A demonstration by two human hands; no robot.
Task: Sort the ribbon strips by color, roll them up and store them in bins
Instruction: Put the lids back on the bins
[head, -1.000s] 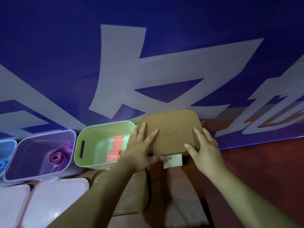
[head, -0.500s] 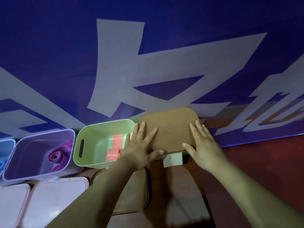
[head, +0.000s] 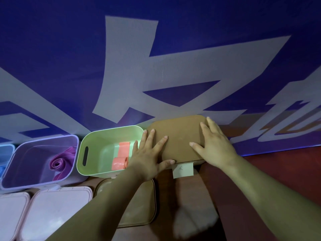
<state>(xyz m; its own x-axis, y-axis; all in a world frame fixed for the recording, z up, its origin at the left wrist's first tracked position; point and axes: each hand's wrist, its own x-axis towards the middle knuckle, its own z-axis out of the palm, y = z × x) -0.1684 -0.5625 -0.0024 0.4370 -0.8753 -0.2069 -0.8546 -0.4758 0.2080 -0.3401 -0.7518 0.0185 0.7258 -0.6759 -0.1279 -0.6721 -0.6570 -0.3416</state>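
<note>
A brown lid lies on top of a bin at the back of the table, with a small paper label hanging from its front edge. My left hand lies flat on the lid's left side with fingers spread. My right hand presses flat on the lid's right side. To the left stands a green bin holding a rolled salmon-pink ribbon. Further left, a purple bin holds a rolled purple ribbon. What the covered bin holds is hidden.
A blue bin shows at the far left edge. Two pink lids and a second brown lid lie on the table in front of the bins. A blue banner with pale lettering rises right behind the bins.
My right hand has slid further back along the lid's right side. My left hand has stayed flat on the left side. The view has shifted slightly.
</note>
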